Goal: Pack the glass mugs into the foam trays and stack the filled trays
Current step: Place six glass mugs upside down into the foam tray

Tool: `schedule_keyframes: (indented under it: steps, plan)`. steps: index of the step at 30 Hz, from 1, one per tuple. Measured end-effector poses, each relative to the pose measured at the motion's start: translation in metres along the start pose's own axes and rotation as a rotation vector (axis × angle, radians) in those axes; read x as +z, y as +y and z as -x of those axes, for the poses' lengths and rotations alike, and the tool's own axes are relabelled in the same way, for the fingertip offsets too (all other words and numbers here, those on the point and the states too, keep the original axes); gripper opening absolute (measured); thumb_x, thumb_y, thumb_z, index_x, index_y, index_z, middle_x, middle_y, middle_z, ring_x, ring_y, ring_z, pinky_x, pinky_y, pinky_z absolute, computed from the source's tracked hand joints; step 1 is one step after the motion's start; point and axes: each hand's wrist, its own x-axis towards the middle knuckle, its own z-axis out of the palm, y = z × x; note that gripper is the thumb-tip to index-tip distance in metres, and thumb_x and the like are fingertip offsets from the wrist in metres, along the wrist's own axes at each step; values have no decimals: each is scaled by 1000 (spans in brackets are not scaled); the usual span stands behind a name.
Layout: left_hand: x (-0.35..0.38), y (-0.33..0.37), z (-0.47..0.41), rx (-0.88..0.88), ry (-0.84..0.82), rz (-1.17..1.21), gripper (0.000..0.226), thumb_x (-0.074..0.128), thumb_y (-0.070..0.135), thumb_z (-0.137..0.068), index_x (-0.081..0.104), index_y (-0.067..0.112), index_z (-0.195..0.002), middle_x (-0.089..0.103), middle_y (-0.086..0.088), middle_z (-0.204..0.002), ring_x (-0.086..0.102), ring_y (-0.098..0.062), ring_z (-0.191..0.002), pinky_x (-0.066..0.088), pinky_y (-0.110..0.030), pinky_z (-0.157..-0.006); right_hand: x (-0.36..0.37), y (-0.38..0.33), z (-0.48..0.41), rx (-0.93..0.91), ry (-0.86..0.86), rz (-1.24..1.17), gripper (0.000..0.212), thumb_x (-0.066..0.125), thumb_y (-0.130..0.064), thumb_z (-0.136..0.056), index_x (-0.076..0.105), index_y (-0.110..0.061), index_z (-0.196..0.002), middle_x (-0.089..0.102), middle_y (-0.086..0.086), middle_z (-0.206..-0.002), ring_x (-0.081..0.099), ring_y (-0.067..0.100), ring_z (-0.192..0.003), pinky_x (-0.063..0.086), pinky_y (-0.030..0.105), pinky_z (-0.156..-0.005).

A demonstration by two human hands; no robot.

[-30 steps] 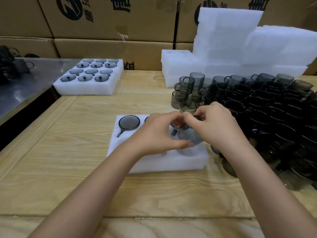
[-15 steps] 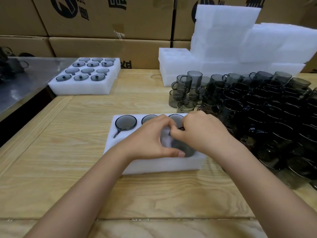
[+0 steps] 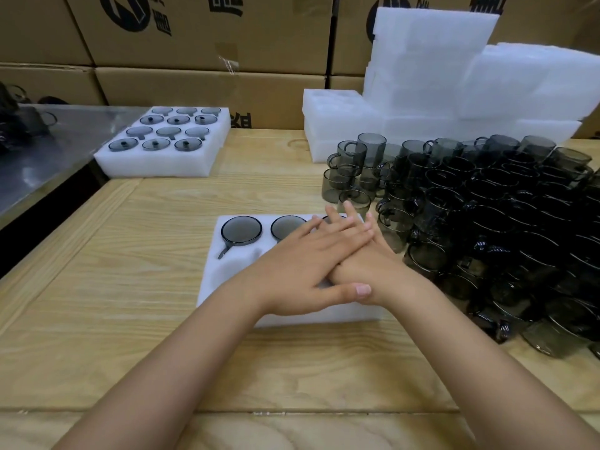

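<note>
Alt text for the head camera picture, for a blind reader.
A left hand laid over a right hand, both flat on a foam tray holding grey mugs. At right, loose mugs pile up; a filled tray sits back left.

Place: packing room of a warehouse | Evidence: printed cardboard cartons (image 3: 207, 37) stacked along top of frame; white foam trays (image 3: 454, 76) piled upper right; wooden workbench (image 3: 130, 287) below.
</note>
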Motion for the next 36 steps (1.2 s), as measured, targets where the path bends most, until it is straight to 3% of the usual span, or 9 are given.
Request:
schedule_keyframes:
  steps: [5,9,15,18,22,25,28,33,36]
  plan:
    - [-2,2,2,2,29,-17,72,32,60,-90,21,24,-151,17,10,-158,1,-2,-146,1,-37,-120,8,0,0,21,78,-56,82,3,-64,-76,-21,-28,-146,-26,4,-155,-31,27,-139,-18,51,-110]
    - [-17,-3,12,-115,302,45,51,42,52,-89,57,23,-129,58,10,-133,46,-3,-126,17,-33,-116,8,-3,4,56,186,-317,67,5,-60,-87,-1,-36,-149,-12,-6,-158,-18,16,-144,-8,44,-117]
    - [-35,-69,53,-560,801,706,19,58,22,-92,65,22,-110,66,11,-113,58,9,-100,42,-7,-83,9,-4,2,77,217,-397,62,13,-61,-90,12,-40,-148,-5,-10,-159,-12,12,-145,-6,40,-118]
    - [-13,-84,62,-629,719,1144,30,59,7,-88,60,15,-117,63,0,-119,61,-11,-102,48,-25,-83,8,-4,3,73,209,-429,63,13,-62,-89,11,-39,-148,-5,-10,-159,-13,11,-144,-6,40,-118]
    - [2,-93,66,-588,619,1155,51,66,11,-66,62,17,-116,72,6,-96,67,-12,-86,54,-22,-69,-2,0,1,61,152,-540,57,20,-57,-94,28,-34,-145,13,-4,-158,4,16,-145,6,41,-117]
    - [3,-98,66,-576,634,1195,52,67,12,-66,62,14,-118,72,3,-91,68,-15,-84,54,-23,-66,-25,13,-8,153,343,-785,33,36,-48,-96,63,-32,-103,64,-1,-105,53,23,-106,41,35,-86]
    - [4,-98,66,-573,621,1195,50,67,13,-66,62,13,-116,70,-2,-93,67,-17,-85,54,-25,-68,-46,36,-36,318,509,-639,24,47,-30,-94,66,-18,-100,67,2,-97,58,24,-92,50,37,-80]
    - [4,-100,66,-572,626,1207,48,68,13,-66,63,12,-114,70,-1,-90,66,-17,-84,54,-25,-67,-59,48,-77,390,-45,-349,49,60,-32,-88,51,-7,-129,56,11,-125,55,28,-110,49,35,-90]
    - [5,-100,66,-558,630,1217,47,69,13,-66,63,12,-113,70,-2,-92,66,-18,-85,54,-26,-69,-55,48,-85,416,-86,-346,43,60,-21,-86,53,-5,-125,59,11,-112,58,25,-92,50,31,-72]
